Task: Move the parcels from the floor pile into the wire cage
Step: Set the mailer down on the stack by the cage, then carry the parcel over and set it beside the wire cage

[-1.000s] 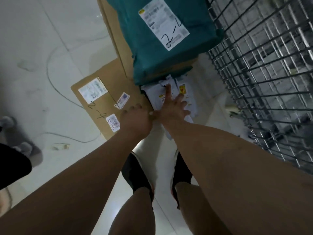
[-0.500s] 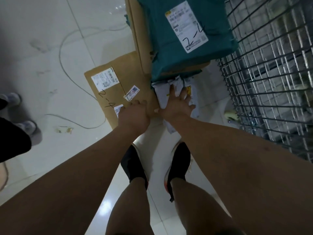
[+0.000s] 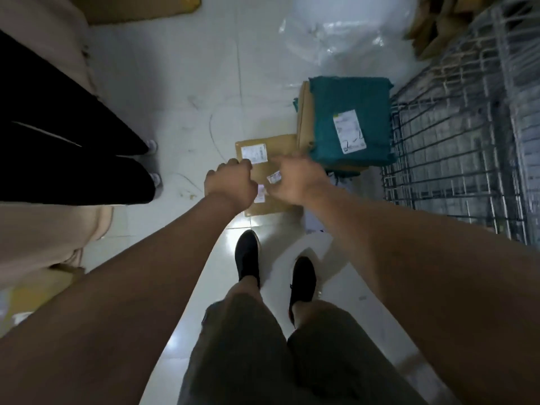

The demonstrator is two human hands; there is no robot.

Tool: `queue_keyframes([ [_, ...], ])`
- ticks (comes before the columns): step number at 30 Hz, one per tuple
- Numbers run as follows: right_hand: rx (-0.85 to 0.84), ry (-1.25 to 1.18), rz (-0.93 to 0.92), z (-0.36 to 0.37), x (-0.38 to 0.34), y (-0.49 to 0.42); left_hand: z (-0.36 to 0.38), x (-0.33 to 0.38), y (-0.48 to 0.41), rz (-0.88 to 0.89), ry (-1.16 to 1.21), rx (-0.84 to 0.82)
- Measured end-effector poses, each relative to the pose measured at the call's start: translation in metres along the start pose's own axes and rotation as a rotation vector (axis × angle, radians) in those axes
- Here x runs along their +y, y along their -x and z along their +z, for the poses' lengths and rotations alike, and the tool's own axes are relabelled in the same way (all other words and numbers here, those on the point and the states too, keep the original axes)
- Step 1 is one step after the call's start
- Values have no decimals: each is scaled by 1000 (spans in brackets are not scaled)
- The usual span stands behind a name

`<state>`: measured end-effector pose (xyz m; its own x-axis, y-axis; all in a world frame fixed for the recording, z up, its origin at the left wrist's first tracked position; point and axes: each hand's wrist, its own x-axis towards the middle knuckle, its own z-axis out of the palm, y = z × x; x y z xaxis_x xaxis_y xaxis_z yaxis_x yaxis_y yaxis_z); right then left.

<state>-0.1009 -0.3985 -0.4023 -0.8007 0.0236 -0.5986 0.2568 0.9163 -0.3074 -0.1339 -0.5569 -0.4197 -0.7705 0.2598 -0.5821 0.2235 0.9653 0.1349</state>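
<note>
The flat brown parcel (image 3: 280, 147) lies on the floor (image 3: 190, 83). The teal parcel (image 3: 347, 121) sits on another box, right beside the wire cage (image 3: 455, 159). The 2 hands are over the brown parcel. The left hand (image 3: 229, 182) has curled fingers at its edge. The right hand (image 3: 298, 179) is blurry. I cannot tell if either hand holds it.

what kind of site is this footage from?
Probably a courier depot or parcel sorting room: a labelled teal parcel and cardboard parcel lie on a tiled floor beside a wire cage.
</note>
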Motion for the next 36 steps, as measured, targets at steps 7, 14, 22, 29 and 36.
queue_keyframes([
  [7,-61,156,-224,-87,-103,103,-96,-32,145,-191,211,138],
  [14,-111,376,-538,-102,-231,191,-124,-100,303,-452,302,247],
  [22,-176,638,-837,-37,-377,265,-80,-198,463,-847,531,356],
  [29,-291,770,-975,61,-492,311,-18,-286,574,-1091,681,417],
  [36,-373,818,-1061,160,-597,348,28,-375,640,-1219,751,402],
])
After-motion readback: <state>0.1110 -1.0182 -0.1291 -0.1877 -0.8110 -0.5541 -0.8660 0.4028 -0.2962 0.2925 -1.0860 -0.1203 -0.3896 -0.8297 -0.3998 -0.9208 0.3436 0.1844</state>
